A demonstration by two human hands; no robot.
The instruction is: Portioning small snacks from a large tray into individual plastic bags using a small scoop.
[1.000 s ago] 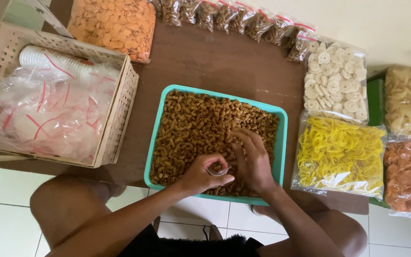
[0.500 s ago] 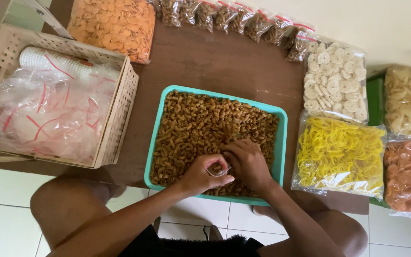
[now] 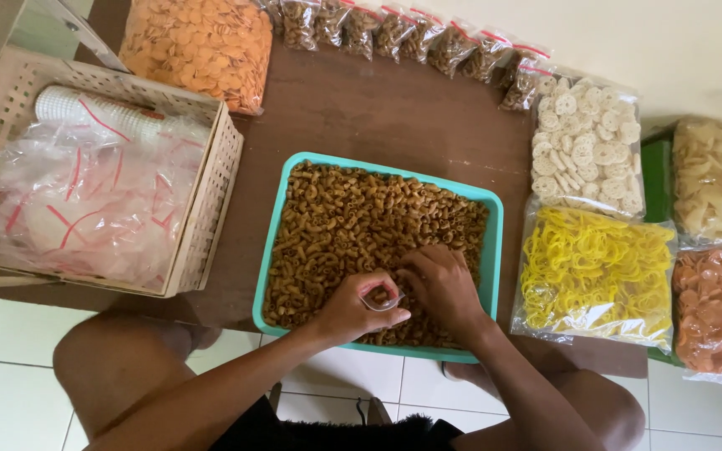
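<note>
A teal tray (image 3: 495, 250) full of brown curled macaroni snacks (image 3: 353, 225) sits on the brown table in front of me. Over its near edge my left hand (image 3: 353, 311) pinches a small clear plastic bag (image 3: 380, 299) and holds its mouth apart. My right hand (image 3: 440, 288) rests right beside it on the snacks, fingers curled at the bag's opening. What lies inside the bag is hidden by my fingers.
A cream lattice basket (image 3: 206, 209) of empty clear bags and a roll stands at the left. Big bags of orange (image 3: 198, 42), white (image 3: 587, 142), yellow (image 3: 595, 276), pale (image 3: 716, 179) and reddish (image 3: 716, 313) crackers ring the tray. Small filled bags (image 3: 411, 33) line the far edge.
My right hand has drawn back from the pile toward the little bag in my left hand, fingers closing in at its mouth. The left hand has stayed in place.
</note>
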